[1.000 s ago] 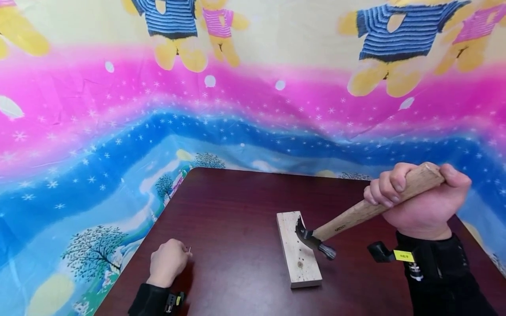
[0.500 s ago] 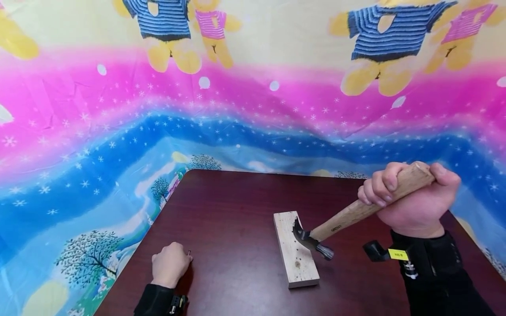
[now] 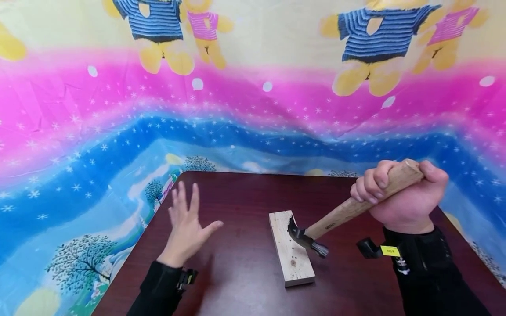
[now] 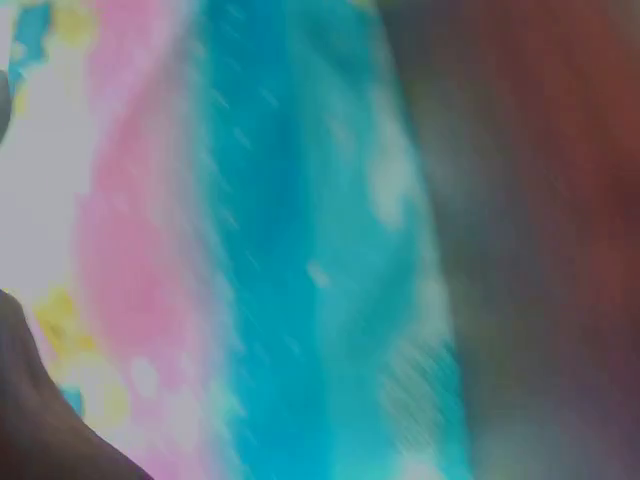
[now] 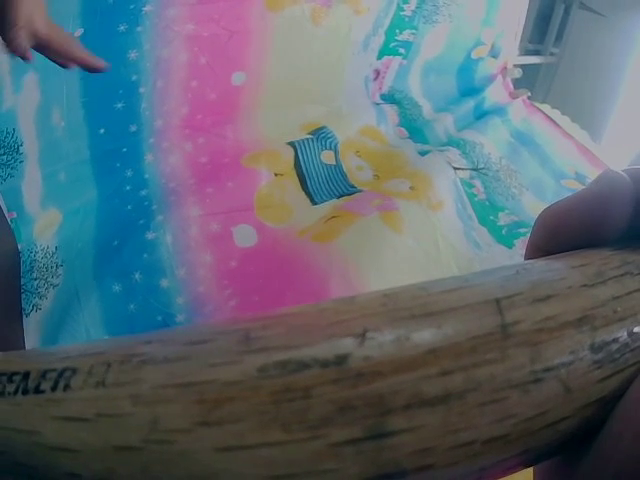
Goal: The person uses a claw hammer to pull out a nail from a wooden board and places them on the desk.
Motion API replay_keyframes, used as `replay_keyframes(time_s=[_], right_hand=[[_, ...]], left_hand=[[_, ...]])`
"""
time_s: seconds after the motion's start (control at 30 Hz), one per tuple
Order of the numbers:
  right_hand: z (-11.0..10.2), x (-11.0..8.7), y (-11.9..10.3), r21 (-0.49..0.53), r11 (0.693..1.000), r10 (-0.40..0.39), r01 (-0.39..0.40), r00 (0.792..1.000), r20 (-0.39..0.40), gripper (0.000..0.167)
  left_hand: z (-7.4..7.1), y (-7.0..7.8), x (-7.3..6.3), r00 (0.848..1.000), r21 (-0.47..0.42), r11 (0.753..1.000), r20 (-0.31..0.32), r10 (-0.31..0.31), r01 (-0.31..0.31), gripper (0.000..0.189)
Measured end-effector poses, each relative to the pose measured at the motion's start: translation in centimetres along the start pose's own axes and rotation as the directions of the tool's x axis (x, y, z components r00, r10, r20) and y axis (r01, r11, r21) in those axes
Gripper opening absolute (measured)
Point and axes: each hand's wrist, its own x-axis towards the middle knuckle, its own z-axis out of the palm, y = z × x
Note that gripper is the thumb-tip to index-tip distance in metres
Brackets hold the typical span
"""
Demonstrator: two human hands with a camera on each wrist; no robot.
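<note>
My right hand [image 3: 403, 197] grips a claw hammer [image 3: 356, 206] by its wooden handle. Its black head hangs low over a pale wooden block [image 3: 290, 250], claw toward the block; whether they touch I cannot tell. Small dark marks dot the block's top face. To the left, my left hand [image 3: 187, 228] is raised over the table, fingers spread and nothing visible in it. The left wrist view is blurred, with only a bit of the hand [image 4: 50, 430] at its edge. In the right wrist view the hammer handle [image 5: 320, 380] fills the bottom, and the left hand [image 5: 50, 40] appears at upper left.
A dark reddish-brown table [image 3: 233, 202] carries the block. Behind it and along its left side hangs a cloth [image 3: 237, 105] printed with bears, snowflakes and trees. Both wrists wear black straps with small devices, one of them a strap device [image 3: 369, 248] on the right.
My left hand rose from the table and went from curled around a thin nail-like piece to spread fingers; that piece is out of sight. The right hand keeps its grip on the hammer.
</note>
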Motion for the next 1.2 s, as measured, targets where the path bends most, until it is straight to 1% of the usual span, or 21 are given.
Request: replay_keyframes(time_s=[0.07, 0.17, 0.27, 0.3, 0.37, 0.4, 0.47, 0.53, 0.6, 0.67, 0.7, 0.77, 0.87, 0.9, 0.93, 1.0, 1.2], right_hand=[[0.2, 0.1, 0.0, -0.004, 1.0, -0.003, 0.003, 1.0, 0.002, 0.059], [0.4, 0.2, 0.2, -0.016, 1.0, -0.003, 0.003, 1.0, 0.011, 0.058], [0.5, 0.3, 0.3, -0.029, 1.0, 0.005, -0.004, 1.0, 0.018, 0.058], [0.6, 0.4, 0.3, -0.032, 0.999, 0.007, -0.006, 1.0, 0.02, 0.058], [0.7, 0.4, 0.4, -0.038, 0.999, 0.01, -0.009, 1.0, 0.029, 0.058], [0.7, 0.5, 0.4, -0.04, 0.999, 0.012, -0.011, 0.999, 0.035, 0.058], [0.9, 0.6, 0.5, -0.055, 0.998, 0.012, -0.01, 0.999, 0.044, 0.058], [1.0, 0.8, 0.7, -0.067, 0.998, 0.008, -0.005, 0.999, 0.05, 0.058], [1.2, 1.0, 0.9, -0.075, 0.997, 0.01, -0.006, 0.999, 0.05, 0.059], [1.4, 1.1, 1.1, -0.078, 0.997, 0.009, -0.005, 0.999, 0.051, 0.059], [1.5, 1.2, 1.1, -0.079, 0.997, 0.009, -0.005, 0.999, 0.05, 0.059], [1.6, 1.3, 1.3, -0.081, 0.997, 0.006, -0.003, 0.999, 0.046, 0.06], [1.7, 1.5, 1.4, -0.084, 0.996, -0.004, 0.007, 0.999, 0.039, 0.06], [1.7, 1.6, 1.4, -0.084, 0.996, -0.007, 0.01, 0.999, 0.037, 0.06], [1.8, 1.6, 1.5, -0.082, 0.997, -0.008, 0.011, 0.999, 0.037, 0.06], [1.8, 1.7, 1.5, -0.077, 0.997, -0.004, 0.007, 0.999, 0.038, 0.059], [1.8, 1.9, 1.9, -0.075, 0.997, 0.022, -0.021, 1.0, 0.014, 0.059]], left_hand=[[0.3, 2.1, 1.4, 0.993, -0.072, 0.99, -0.024, 0.12, -0.121, 0.115], [1.1, 5.4, 3.1, 0.966, -0.138, 0.956, -0.04, 0.256, -0.259, 0.116], [2.2, 8.8, 4.0, 0.94, -0.197, 0.92, -0.015, 0.342, -0.338, 0.114], [2.5, 9.9, 4.2, 0.929, -0.221, 0.906, -0.003, 0.37, -0.362, 0.112], [3.4, 12.2, 4.5, 0.903, -0.279, 0.869, 0.019, 0.43, -0.408, 0.112], [3.9, 13.3, 4.6, 0.888, -0.314, 0.849, 0.034, 0.458, -0.426, 0.115], [4.7, 15.4, 4.7, 0.853, -0.383, 0.804, 0.071, 0.517, -0.455, 0.119], [5.6, 17.1, 4.8, 0.828, -0.439, 0.781, 0.13, 0.545, -0.444, 0.126], [6.2, 18.4, 4.7, 0.808, -0.479, 0.773, 0.195, 0.556, -0.416, 0.129], [6.6, 19.2, 4.6, 0.79, -0.49, 0.775, 0.246, 0.561, -0.398, 0.123], [6.7, 19.4, 4.6, 0.782, -0.49, 0.774, 0.257, 0.567, -0.401, 0.12], [6.8, 19.5, 4.6, 0.767, -0.481, 0.767, 0.258, 0.588, -0.425, 0.112], [6.6, 19.6, 4.7, 0.754, -0.474, 0.746, 0.226, 0.617, -0.469, 0.103], [6.6, 19.6, 4.8, 0.751, -0.474, 0.739, 0.215, 0.625, -0.479, 0.1], [6.6, 19.6, 4.9, 0.752, -0.475, 0.735, 0.204, 0.627, -0.484, 0.098], [6.5, 19.5, 4.9, 0.757, -0.482, 0.729, 0.186, 0.626, -0.485, 0.094], [6.5, 19.2, 4.7, 0.783, -0.453, 0.742, 0.138, 0.606, -0.494, 0.079]])
